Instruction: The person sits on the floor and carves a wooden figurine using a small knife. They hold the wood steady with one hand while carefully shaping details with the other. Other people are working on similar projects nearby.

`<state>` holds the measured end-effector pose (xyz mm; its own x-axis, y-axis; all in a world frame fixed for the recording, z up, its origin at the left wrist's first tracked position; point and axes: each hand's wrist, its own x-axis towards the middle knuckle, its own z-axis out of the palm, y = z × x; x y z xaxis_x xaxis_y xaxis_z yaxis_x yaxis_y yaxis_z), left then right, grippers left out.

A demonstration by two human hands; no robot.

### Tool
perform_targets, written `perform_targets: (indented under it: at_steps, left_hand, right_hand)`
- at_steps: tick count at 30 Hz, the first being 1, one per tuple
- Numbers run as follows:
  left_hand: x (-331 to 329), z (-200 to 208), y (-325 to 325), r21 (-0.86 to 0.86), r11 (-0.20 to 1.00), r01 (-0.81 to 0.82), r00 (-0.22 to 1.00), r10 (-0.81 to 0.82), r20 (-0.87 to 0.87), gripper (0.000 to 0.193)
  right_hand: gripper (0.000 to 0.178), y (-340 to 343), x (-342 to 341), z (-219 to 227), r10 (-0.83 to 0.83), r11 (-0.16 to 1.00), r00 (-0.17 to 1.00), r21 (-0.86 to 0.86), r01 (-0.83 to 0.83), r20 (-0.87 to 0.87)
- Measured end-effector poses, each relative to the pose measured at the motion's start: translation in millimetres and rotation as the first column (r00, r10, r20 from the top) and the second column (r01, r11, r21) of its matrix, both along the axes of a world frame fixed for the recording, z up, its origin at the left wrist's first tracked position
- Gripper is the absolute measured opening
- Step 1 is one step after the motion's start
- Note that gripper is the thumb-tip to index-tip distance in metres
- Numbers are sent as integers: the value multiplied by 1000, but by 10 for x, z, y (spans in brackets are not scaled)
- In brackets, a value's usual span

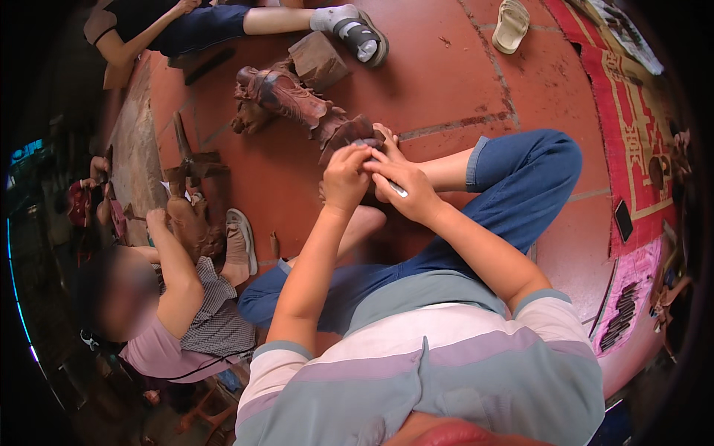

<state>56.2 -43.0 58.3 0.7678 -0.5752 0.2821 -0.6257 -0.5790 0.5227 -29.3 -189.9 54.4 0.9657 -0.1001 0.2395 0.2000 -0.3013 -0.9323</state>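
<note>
A reddish-brown carved wooden figure (294,104) lies on the floor, its wide base end between my bare feet. Over that base end my two hands meet, fingertips close together. My right hand (407,187) is closed around a slim hand tool (399,189), whose pale, shiny end sticks out behind the fingers. The tool's working tip is hidden among the fingers. My left hand (346,177) has its fingers bent and pressed together at the edge of the base; what they pinch, if anything, is hidden.
A wooden block (318,58) props the figure's far side. At left, a person works on another carving (195,223); another person's sandalled foot (361,37) rests at the top. A loose sandal (511,26), a phone (623,221) on a red mat (617,119) and several dark tools (619,316) lie right.
</note>
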Motion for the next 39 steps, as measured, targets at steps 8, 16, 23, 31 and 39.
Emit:
perform_targets:
  at_steps: [8, 16, 23, 31, 39]
  left_hand:
    - [-109, -204, -13, -18, 1000, -14, 1000, 14, 21, 29]
    - [-117, -57, 23, -10, 1000, 23, 996, -22, 90, 26]
    - [-47, 9, 18, 150, 972, 181, 961, -207, 181, 22]
    - [275, 129, -184, 97, 982, 161, 951, -181, 251, 16]
    - [-5, -173, -82, 32, 994, 103, 993, -105, 62, 14]
  right_hand:
    - [34, -16, -155, -197, 56, 997, 995, 55, -52, -77]
    - [45, -268, -166, -300, 51, 990, 950, 138, -8, -308]
    - [39, -294, 55, 5, 459, 775, 605, 626, 86, -651]
    - [41, -19, 314, -115, -86, 996, 951, 7, 92, -298]
    - [36, 10, 163, -175, -66, 985, 968, -168, 25, -243]
